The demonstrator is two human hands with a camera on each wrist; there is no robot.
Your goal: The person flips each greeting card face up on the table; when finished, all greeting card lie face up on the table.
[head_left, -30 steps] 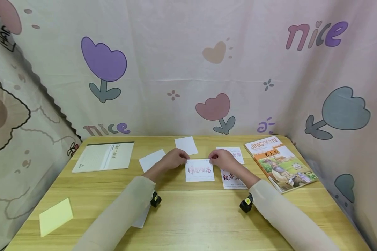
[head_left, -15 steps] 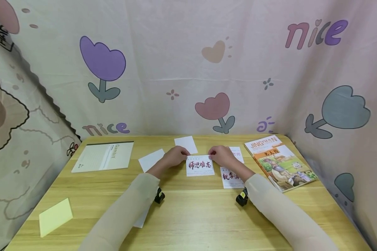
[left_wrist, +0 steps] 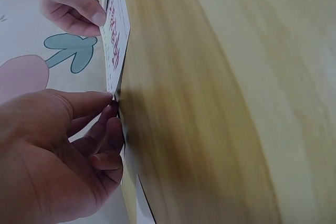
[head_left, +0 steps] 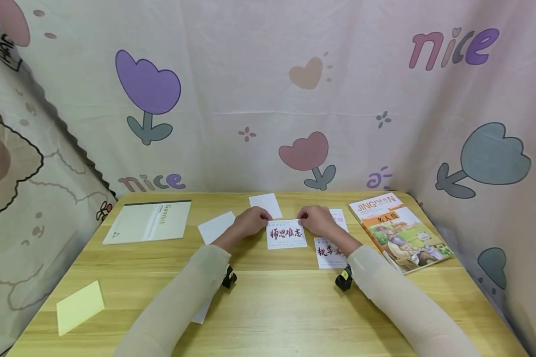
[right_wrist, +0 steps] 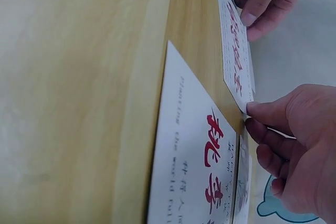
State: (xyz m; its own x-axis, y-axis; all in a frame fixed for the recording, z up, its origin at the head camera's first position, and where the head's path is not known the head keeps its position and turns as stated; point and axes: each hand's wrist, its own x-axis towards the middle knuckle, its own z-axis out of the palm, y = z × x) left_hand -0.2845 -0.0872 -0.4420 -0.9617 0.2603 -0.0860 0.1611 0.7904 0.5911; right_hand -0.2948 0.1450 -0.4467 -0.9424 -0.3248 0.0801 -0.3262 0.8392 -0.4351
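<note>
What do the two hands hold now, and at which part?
A white card with red characters: left hand and right hand pinch its two far corners.

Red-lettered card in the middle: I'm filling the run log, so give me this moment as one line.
hands: left hand and right hand each pinch a top corner | red-lettered card: top edge raised off table | second red-lettered card: flat, to its right

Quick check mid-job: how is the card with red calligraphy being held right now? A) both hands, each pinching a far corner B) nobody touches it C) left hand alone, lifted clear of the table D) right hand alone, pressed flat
A: the left hand pinches the far left corner and the right hand the far right corner of the card with red calligraphy; both wrist views show thumb and fingers closed on its edge.
</note>
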